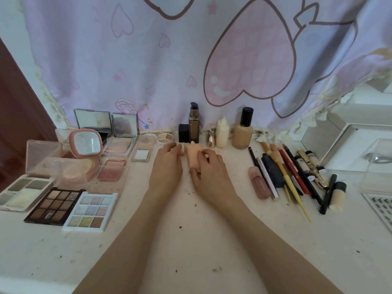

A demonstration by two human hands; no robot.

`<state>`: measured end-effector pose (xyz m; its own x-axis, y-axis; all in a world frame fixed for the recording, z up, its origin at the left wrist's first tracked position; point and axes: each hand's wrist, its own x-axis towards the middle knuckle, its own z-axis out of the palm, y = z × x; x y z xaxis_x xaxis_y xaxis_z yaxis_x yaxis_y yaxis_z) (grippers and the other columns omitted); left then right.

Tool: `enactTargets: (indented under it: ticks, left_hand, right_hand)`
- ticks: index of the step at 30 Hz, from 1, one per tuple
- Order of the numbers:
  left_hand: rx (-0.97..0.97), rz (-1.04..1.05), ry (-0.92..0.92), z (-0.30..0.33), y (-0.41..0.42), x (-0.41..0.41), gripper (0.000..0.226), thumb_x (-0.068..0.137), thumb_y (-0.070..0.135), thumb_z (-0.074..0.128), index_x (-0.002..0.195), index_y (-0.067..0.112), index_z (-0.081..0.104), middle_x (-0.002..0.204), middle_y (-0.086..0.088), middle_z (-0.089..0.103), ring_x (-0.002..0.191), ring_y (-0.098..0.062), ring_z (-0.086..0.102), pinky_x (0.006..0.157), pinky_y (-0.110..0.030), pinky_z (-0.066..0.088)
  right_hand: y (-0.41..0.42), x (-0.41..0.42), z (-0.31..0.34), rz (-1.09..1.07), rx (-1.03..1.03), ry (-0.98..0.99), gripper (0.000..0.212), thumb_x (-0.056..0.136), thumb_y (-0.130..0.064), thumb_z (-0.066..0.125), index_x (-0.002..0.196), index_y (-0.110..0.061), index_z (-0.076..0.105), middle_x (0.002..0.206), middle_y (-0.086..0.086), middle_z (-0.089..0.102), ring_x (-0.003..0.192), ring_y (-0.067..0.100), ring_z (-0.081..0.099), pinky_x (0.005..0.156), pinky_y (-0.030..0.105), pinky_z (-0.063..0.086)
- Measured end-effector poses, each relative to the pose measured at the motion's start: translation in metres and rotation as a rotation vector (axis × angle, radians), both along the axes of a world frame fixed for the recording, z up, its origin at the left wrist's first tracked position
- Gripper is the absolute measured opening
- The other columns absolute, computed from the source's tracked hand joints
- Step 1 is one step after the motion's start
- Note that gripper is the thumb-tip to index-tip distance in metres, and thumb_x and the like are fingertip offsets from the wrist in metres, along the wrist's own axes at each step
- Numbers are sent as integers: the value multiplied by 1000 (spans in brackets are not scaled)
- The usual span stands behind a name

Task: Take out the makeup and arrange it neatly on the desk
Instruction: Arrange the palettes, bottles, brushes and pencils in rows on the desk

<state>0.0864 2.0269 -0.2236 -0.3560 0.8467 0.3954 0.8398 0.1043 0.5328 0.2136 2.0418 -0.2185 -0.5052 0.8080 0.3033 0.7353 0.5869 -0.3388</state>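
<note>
A peach-coloured flat bottle [193, 155] lies on the white desk [191, 240] at the middle, its neck pointing away from me. My right hand [209, 172] grips its lower right side with curled fingers and thumb. My left hand [167, 166] pinches a small pale cap [182, 150] just left of the bottle's neck. Behind them stand a dark pump bottle [194, 124], a black cube [183, 133], a white bottle [222, 132] and a beige foundation bottle [242, 130].
Open compacts and blush cases [84, 149] and eyeshadow palettes [55, 205] [91, 211] fill the left side. Brushes, pencils and tubes [290, 172] lie in a row at the right. A clear box [375, 166] sits far right. A heart-print curtain [191, 60] hangs behind.
</note>
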Motion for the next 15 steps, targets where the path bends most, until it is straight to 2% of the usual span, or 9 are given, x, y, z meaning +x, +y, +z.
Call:
enactTargets:
  ticks: [3, 8, 15]
  left_hand:
    - [-27, -1, 18, -2, -1, 1, 40, 90, -2, 40, 129, 0, 51, 138, -15, 45, 126, -30, 40, 103, -28, 26]
    - [16, -11, -15, 3, -7, 4, 47, 86, -8, 40, 132, 1, 45, 135, -19, 42, 125, -32, 39, 102, -34, 31]
    - [173, -23, -31, 13, -25, 16, 40, 79, -13, 47, 115, -1, 58, 120, -20, 53, 114, -35, 46, 94, -26, 29]
  right_hand:
    - [-2, 0, -1, 13, -37, 51, 47, 96, -26, 41, 137, -5, 34, 140, 11, 35, 122, 26, 38, 100, 32, 34]
    - [-8, 4, 1, 4, -135, 172, 51, 97, -21, 41, 142, -5, 27, 145, 11, 34, 131, 23, 32, 104, 27, 27]
    - [-31, 36, 4, 9, -235, 304, 41, 98, -11, 37, 138, -7, 36, 141, 8, 39, 129, 19, 36, 102, 15, 22]
